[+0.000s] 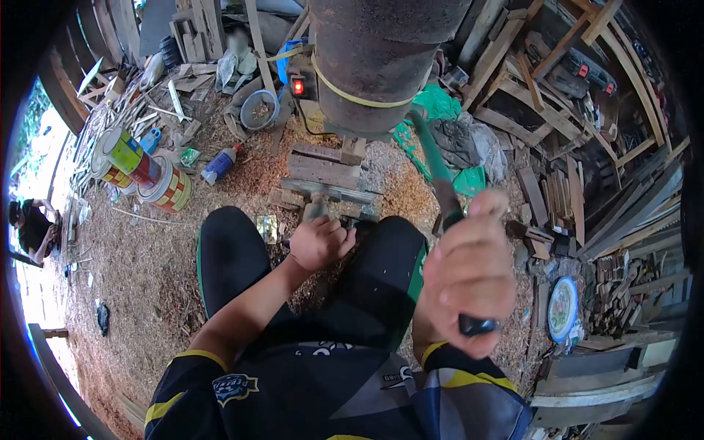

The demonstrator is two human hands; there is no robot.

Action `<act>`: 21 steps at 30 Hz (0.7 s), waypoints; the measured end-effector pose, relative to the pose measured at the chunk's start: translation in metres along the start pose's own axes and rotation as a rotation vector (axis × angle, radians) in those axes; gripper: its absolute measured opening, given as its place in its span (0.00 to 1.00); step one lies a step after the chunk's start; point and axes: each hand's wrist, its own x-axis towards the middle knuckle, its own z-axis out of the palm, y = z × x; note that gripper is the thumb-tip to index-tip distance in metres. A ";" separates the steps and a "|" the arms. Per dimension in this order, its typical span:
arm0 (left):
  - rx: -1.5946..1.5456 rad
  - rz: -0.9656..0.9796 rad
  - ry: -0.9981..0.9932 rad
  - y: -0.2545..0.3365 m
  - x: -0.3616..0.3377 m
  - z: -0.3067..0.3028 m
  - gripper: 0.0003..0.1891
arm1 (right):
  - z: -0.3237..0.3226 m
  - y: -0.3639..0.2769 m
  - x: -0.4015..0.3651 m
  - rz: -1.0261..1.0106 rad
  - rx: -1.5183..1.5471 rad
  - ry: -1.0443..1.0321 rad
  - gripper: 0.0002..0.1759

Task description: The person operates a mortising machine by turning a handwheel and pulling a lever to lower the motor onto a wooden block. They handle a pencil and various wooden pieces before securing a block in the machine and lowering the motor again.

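Note:
My right hand (pixel 473 268) is raised close to the camera, its fingers wrapped round a dark handle whose black end (pixel 477 325) sticks out below the fist. A long green tool shaft (pixel 431 150) runs up and away from that fist. Between my knees, my left hand (pixel 320 240) is closed round a small tool (pixel 315 207) held upright, its tip hidden. That tool stands at the near edge of a grey bar (pixel 330 192), which lies in front of stacked wooden blocks (pixel 323 169).
A large rusty cylinder (pixel 381 59) rises beyond the blocks, near a lit red switch (pixel 298 86). Paint cans (pixel 167 187) and a blue bottle (pixel 218 167) stand left. Wood scraps and a plate (pixel 562 309) lie right. Another person (pixel 35 224) is at far left.

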 end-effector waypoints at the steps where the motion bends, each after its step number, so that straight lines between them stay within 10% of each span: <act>1: 0.005 0.007 -0.002 -0.001 -0.001 0.001 0.19 | -0.002 -0.005 -0.009 0.032 -0.014 -0.042 0.28; 21: -0.054 0.001 -0.078 -0.002 -0.019 -0.004 0.18 | 0.013 -0.023 -0.056 0.079 -0.012 0.023 0.28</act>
